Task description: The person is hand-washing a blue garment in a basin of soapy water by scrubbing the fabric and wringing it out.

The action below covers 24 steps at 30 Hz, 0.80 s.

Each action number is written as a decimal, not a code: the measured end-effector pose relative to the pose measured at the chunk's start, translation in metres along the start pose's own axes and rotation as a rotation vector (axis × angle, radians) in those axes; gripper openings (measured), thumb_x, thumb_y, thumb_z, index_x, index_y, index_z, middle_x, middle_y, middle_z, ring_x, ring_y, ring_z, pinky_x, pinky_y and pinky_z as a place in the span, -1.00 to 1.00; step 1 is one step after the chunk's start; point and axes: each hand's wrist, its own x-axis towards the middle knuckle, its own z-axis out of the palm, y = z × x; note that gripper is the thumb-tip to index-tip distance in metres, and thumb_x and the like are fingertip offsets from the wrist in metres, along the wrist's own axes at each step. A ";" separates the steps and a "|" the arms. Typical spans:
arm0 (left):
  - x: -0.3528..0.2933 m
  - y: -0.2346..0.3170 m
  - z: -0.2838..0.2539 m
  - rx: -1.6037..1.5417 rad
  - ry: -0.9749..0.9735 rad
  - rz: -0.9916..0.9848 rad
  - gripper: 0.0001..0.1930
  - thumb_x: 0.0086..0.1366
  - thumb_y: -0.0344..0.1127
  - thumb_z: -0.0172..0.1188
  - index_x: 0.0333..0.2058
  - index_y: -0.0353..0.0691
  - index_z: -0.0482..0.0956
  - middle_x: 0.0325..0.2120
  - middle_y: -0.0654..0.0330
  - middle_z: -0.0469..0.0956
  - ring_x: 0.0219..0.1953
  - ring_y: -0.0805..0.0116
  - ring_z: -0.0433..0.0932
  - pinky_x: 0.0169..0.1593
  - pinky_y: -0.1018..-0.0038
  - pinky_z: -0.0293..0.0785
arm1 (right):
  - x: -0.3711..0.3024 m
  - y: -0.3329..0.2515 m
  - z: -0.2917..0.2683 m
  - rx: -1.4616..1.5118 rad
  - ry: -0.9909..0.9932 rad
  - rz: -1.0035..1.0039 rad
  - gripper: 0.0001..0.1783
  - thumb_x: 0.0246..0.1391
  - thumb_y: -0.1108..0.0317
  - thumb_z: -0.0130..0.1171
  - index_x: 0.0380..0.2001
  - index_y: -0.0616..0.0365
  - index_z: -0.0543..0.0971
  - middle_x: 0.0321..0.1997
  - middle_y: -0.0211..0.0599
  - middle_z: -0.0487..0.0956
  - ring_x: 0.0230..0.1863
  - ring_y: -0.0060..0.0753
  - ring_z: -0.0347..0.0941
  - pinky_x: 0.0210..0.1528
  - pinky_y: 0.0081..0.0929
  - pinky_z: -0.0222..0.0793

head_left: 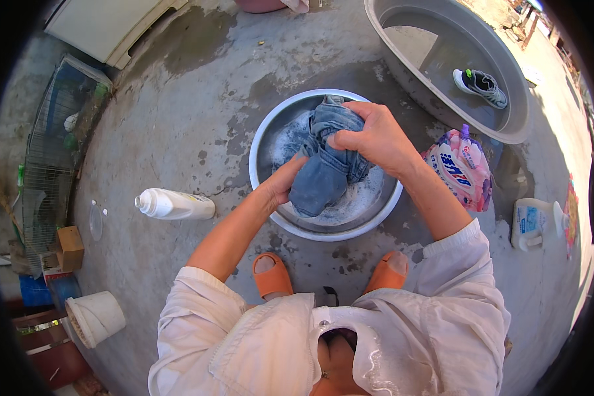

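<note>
A bunched wet piece of blue denim clothing [322,177] hangs over a round metal basin [256,155] that holds sudsy water [358,201]. My left hand [285,179] grips its lower left side, with most of the fingers hidden behind the cloth. Higher up on the right, my right hand [375,137] is closed round a twisted fold, the thumb pressed on top. Part of the denim reaches down into the foam at the basin's left side.
A white bottle [175,204] stands left of the basin. To the right are a pink detergent pouch [461,168] and a white jug [534,224]. A large grey tub [402,78] at the far right holds water and a grey shoe [482,88]. A wire cage [56,158] and white bucket [96,318] line the left.
</note>
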 end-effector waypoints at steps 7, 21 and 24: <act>0.037 0.006 -0.070 1.197 0.086 0.092 -0.34 0.13 -0.23 0.15 0.19 -0.26 0.13 0.01 -0.02 0.37 0.06 0.17 0.35 0.10 0.41 0.26 | -0.019 -0.070 -0.015 -0.155 0.025 -0.323 -0.54 -0.24 0.45 0.23 -0.15 0.29 0.51 -0.45 -0.50 0.51 -0.46 -0.73 0.40 -0.30 -0.76 0.35; 0.046 0.003 0.016 0.663 0.188 0.398 -0.68 0.13 -0.35 0.11 -0.09 -0.19 0.49 -0.17 0.22 0.53 -0.14 0.36 0.48 -0.01 0.49 0.35 | -0.015 -0.082 -0.053 0.015 -0.157 -0.456 -0.54 -0.43 0.48 0.26 -0.28 0.35 0.54 -0.40 -0.42 0.53 -0.42 -0.70 0.39 -0.35 -0.76 0.29; 0.032 0.025 0.019 0.020 0.245 0.394 -0.71 0.14 -0.36 0.08 -0.13 -0.21 0.49 -0.23 0.23 0.54 -0.20 0.42 0.50 -0.07 0.52 0.40 | -0.016 -0.070 -0.060 0.105 0.009 -0.447 -0.50 -0.38 0.46 0.21 -0.19 0.34 0.51 -0.37 -0.41 0.53 -0.41 -0.68 0.41 -0.32 -0.77 0.30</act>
